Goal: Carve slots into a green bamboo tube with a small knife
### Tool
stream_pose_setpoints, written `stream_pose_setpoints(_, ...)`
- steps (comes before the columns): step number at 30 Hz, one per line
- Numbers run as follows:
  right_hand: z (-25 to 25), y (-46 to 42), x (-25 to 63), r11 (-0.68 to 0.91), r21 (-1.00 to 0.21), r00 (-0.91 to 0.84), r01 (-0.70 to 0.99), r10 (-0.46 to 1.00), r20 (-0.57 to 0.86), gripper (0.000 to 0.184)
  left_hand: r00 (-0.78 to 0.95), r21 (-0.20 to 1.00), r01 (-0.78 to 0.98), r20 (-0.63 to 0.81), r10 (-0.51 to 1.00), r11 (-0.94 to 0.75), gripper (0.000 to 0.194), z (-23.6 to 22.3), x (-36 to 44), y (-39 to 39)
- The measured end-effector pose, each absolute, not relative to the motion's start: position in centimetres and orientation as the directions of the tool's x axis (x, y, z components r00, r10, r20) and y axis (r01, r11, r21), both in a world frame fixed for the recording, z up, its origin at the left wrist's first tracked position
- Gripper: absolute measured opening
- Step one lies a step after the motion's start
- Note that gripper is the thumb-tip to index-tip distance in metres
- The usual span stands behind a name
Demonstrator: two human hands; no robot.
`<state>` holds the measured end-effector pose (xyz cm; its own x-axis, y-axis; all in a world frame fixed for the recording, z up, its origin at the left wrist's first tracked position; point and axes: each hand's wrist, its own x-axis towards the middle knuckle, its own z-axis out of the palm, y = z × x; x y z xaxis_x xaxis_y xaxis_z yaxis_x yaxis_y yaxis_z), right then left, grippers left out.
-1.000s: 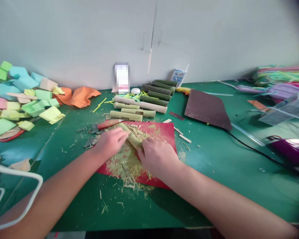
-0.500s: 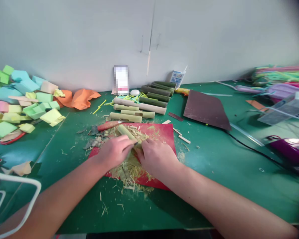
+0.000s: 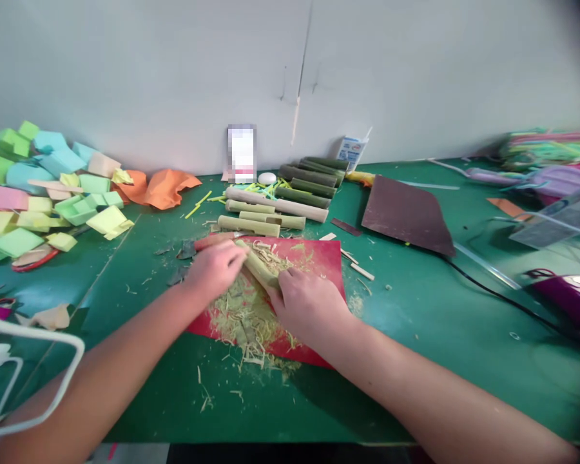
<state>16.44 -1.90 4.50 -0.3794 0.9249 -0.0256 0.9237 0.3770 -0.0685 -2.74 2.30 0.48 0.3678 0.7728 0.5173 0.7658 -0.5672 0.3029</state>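
My right hand (image 3: 312, 298) is closed around the near end of a pale green bamboo tube (image 3: 260, 265), which slants away to the far left. At the tube's far end, my left hand (image 3: 216, 267) is closed with its fingertips pressed to the bamboo. Whatever it pinches is hidden by the fingers. Underneath lies a red sheet (image 3: 326, 258), strewn with shavings and pale dust (image 3: 236, 312). A tool with a reddish handle (image 3: 213, 240) rests just beyond my left hand.
Pale bamboo pieces (image 3: 249, 225) and dark green tubes (image 3: 312, 187) lie in rows behind the sheet. A brown sheet (image 3: 406, 212) is to the right. Folded coloured papers (image 3: 53, 193) are heaped at left; a white frame (image 3: 72, 341) crosses my left forearm. A phone (image 3: 242, 153) leans on the wall.
My left hand slid along the tube toward my right hand, then back to the far end. The right hand kept its grip in place.
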Motion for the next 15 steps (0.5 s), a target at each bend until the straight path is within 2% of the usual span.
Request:
stream_pose_setpoints(3, 4.65, -1.89, 16.41, 0.375, -0.066, -0.378, 0.925, 0.925, -0.047, 0.031, 0.486, 0.322, 0.697, 0.445, 0.752, -0.641, 0.020, 0.51, -2.64, 2.13)
stream_pose_setpoints(7, 4.59, -1.85, 16.46, 0.371, -0.072, -0.375, 0.926, 0.926, -0.039, 0.032, 0.295, 0.304, 0.809, 0.531, 0.795, -0.503, 0.021, 0.90, -2.63, 2.17)
stream_pose_setpoints(11, 4.39, -1.82, 16.53, 0.379, -0.088, -0.382, 0.921, 0.924, -0.021, 0.030, 0.514, 0.322, 0.699, 0.394, 0.762, -0.639, 0.022, 0.99, -2.35, 1.87)
stream_pose_setpoints(12, 4.38, -1.83, 16.53, 0.380, -0.089, -0.383, 0.921, 0.924, -0.010, 0.030, 0.508, 0.339, 0.693, 0.396, 0.765, -0.636, 0.021, 0.97, -2.34, 1.87)
stream_pose_setpoints(15, 4.48, -1.86, 16.53, 0.374, -0.084, -0.376, 0.923, 0.927, -0.006, 0.032, 0.344, 0.342, 0.759, 0.512, 0.787, -0.555, 0.020, 0.94, -2.42, 2.01)
